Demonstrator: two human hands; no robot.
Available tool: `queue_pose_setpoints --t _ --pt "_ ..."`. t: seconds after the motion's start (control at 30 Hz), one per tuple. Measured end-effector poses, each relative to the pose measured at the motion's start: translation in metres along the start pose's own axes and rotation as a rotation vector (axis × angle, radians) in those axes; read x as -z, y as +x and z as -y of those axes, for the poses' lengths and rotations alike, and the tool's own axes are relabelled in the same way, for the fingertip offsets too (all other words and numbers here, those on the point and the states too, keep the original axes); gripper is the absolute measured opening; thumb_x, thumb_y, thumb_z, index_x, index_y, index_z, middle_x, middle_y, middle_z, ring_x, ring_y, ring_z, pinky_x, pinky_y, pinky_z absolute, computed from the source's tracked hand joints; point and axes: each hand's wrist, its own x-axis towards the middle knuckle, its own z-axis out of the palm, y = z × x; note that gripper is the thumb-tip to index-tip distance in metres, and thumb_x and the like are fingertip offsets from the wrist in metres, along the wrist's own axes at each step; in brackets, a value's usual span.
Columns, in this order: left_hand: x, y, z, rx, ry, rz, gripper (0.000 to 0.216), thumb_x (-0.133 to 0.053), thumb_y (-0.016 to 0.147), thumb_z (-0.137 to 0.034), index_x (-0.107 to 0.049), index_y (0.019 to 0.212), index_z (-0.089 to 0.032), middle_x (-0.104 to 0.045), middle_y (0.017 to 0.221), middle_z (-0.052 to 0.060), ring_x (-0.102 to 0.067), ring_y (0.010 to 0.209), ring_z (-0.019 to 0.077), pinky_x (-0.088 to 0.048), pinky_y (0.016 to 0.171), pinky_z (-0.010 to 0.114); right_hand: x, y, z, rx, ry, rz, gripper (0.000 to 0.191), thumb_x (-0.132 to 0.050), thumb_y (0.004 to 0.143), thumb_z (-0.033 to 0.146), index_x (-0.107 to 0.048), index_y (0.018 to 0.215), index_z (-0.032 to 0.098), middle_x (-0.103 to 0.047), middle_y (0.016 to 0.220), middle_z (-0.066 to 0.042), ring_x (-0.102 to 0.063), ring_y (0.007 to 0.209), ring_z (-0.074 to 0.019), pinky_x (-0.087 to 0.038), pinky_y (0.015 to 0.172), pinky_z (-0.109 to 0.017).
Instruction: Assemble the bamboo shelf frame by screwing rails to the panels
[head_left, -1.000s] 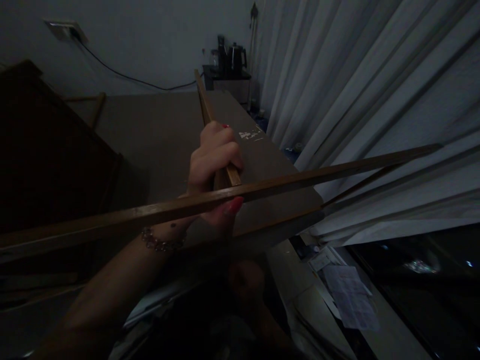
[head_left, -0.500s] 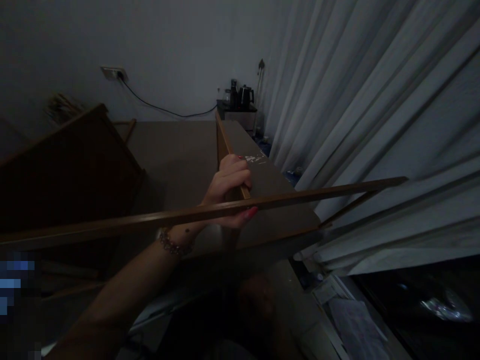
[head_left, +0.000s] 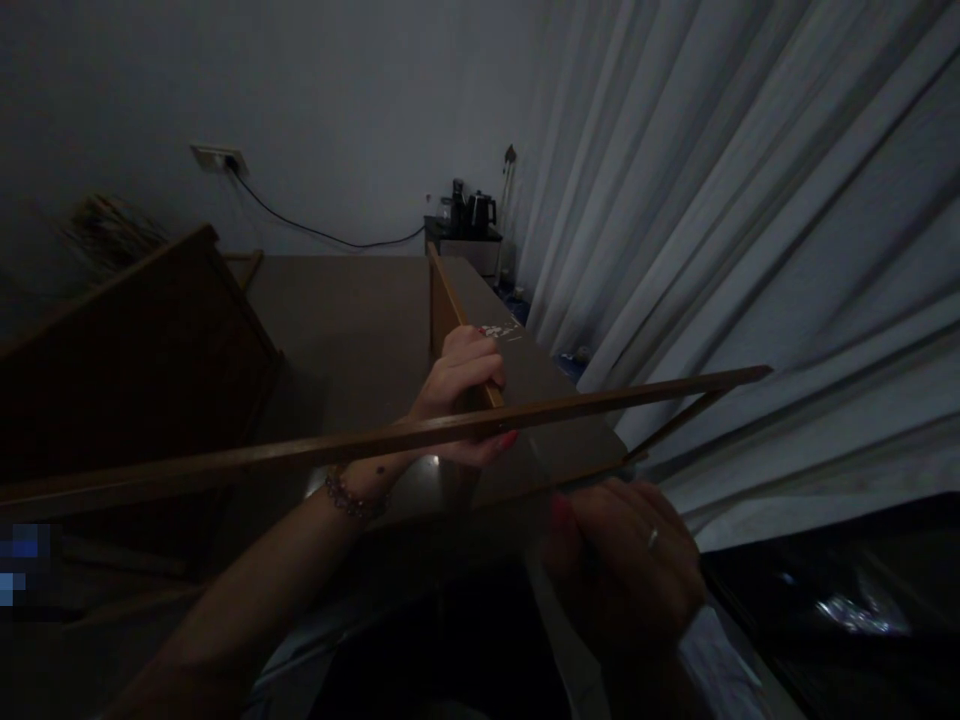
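The left hand (head_left: 461, 385) is closed around the top edge of a board (head_left: 444, 310), with its fingers folded over one side and its thumb coming below. The board stands on its edge upon the bench (head_left: 337, 320), running away from the person, and its near end meets a long bar (head_left: 300, 452). This bar crosses in front of the left wrist, where a bracelet (head_left: 356, 497) is worn. The right hand (head_left: 630, 565) is near the bar, lower and to the right, with its fingers curled and a ring (head_left: 652, 539) on one finger; it is rather dark there, so I cannot tell whether it holds something. On the left, a dark panel (head_left: 135, 370) leans. At the far end there is a kettle (head_left: 481, 210) on a box (head_left: 469, 250), near the wall. A curtain (head_left: 675, 250) hangs along the right side.
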Motion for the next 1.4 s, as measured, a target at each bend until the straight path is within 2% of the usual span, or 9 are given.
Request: queue_pose_setpoints --t 0.3,0.7,0.83,0.97,1.17,1.27,1.4 --pt "-0.001 0.002 -0.004 0.017 0.001 -0.012 0.041 -0.046 0.079 -0.062 -0.039 0.071 -0.023 -0.039 0.063 -0.002 -0.043 0.065 0.0177 -0.037 0.072 0.040 -0.009 0.006 -0.002 0.035 -0.056 0.071 0.030 -0.055 0.089 0.013 -0.043 0.062 0.021 -0.044 0.050 0.006 -0.038 0.050 -0.0102 -0.027 0.054 -0.029" --pt "-0.005 -0.001 0.000 0.003 -0.007 -0.035 0.034 -0.049 0.076 -0.055 -0.040 0.076 -0.022 -0.042 0.067 -0.002 -0.044 0.069 0.0180 -0.036 0.072 0.039 0.006 0.015 -0.001 0.027 -0.127 0.199 0.030 -0.054 0.091 0.013 -0.045 0.063 0.020 -0.045 0.052 0.005 -0.039 0.050 -0.0095 -0.028 0.055 -0.028" --pt "-0.006 0.000 -0.001 0.034 -0.022 -0.017 0.035 -0.054 0.071 -0.053 -0.037 0.072 -0.022 -0.040 0.065 -0.003 -0.042 0.066 0.0174 -0.035 0.072 0.039 0.010 0.021 0.002 0.135 -0.227 0.169 0.025 -0.059 0.089 0.012 -0.048 0.067 0.020 -0.052 0.053 0.004 -0.044 0.052 -0.0111 -0.030 0.056 -0.029" --pt "-0.007 0.001 -0.003 0.034 -0.033 -0.033 0.034 -0.052 0.073 -0.052 -0.036 0.072 -0.023 -0.040 0.064 -0.002 -0.042 0.066 0.0177 -0.034 0.070 0.038 0.011 0.023 0.003 0.258 -0.305 0.183 0.023 -0.062 0.088 0.015 -0.048 0.069 0.020 -0.058 0.055 0.004 -0.049 0.055 -0.0115 -0.032 0.059 -0.030" --pt "-0.012 -0.003 0.000 0.045 -0.040 -0.036 0.036 -0.051 0.072 -0.056 -0.037 0.071 -0.022 -0.042 0.064 -0.002 -0.042 0.066 0.0179 -0.034 0.072 0.040 0.003 0.014 -0.008 0.204 -0.212 0.129 0.019 -0.059 0.089 0.014 -0.050 0.073 0.019 -0.054 0.053 0.003 -0.047 0.053 -0.0112 -0.032 0.057 -0.029" --pt "-0.013 -0.004 0.000 0.078 -0.057 -0.026 0.037 -0.052 0.073 -0.055 -0.037 0.070 -0.022 -0.042 0.065 -0.002 -0.042 0.067 0.0176 -0.034 0.073 0.040 -0.006 0.008 -0.011 0.153 -0.200 0.111 0.016 -0.048 0.095 0.018 -0.054 0.080 0.018 -0.059 0.060 0.000 -0.049 0.058 -0.0139 -0.033 0.058 -0.031" --pt "-0.012 -0.003 -0.002 0.084 -0.056 -0.046 0.039 -0.045 0.077 -0.060 -0.038 0.070 -0.022 -0.041 0.064 -0.002 -0.041 0.068 0.0179 -0.033 0.075 0.040 -0.018 0.001 -0.013 0.077 -0.169 0.038 0.035 -0.029 0.101 0.033 -0.058 0.109 0.015 -0.066 0.087 -0.009 -0.056 0.077 -0.0190 -0.038 0.068 -0.034"
